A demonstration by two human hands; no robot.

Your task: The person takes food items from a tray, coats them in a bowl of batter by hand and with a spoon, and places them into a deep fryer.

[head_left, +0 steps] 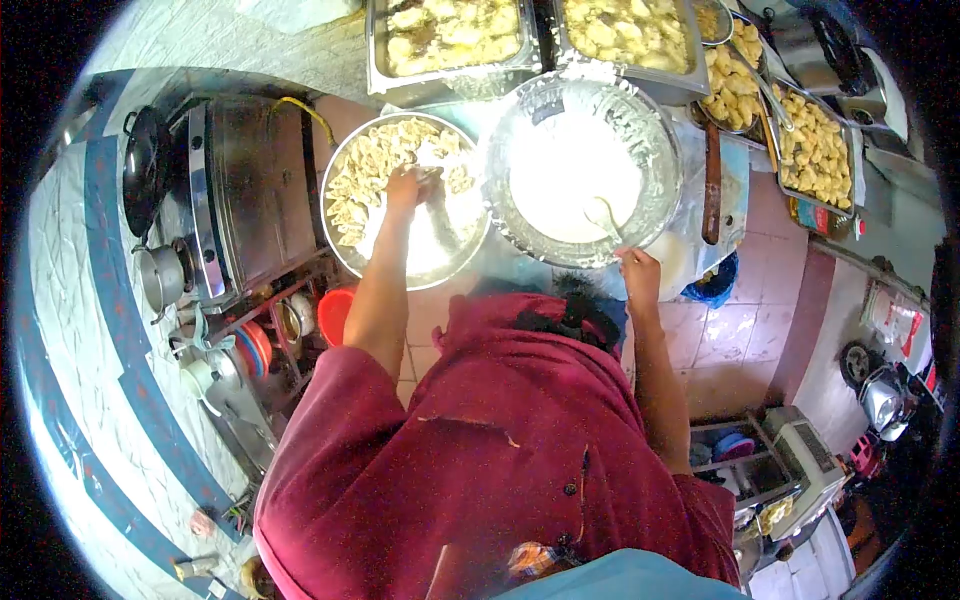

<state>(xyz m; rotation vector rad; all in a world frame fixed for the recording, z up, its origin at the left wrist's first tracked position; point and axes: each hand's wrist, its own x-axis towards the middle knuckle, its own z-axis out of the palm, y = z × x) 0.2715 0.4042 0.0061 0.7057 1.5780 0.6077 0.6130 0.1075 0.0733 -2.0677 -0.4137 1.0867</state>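
Note:
My left hand reaches into a wide metal basin holding many pale, raw-looking food pieces. Its fingers are bent together among the pieces; what they grip is hard to make out. Beside that basin stands a large metal bowl of white batter, its inner wall smeared with batter. My right hand, at the bowl's near right rim, is closed on the handle of a spoon. The spoon's head rests in the batter. Glare washes out part of both vessels.
Two rectangular metal pans of pieces in bubbling oil stand at the back. To the right lie a tray of golden fried pieces and a brown-handled tool. A dark metal appliance and a red bowl are at the left.

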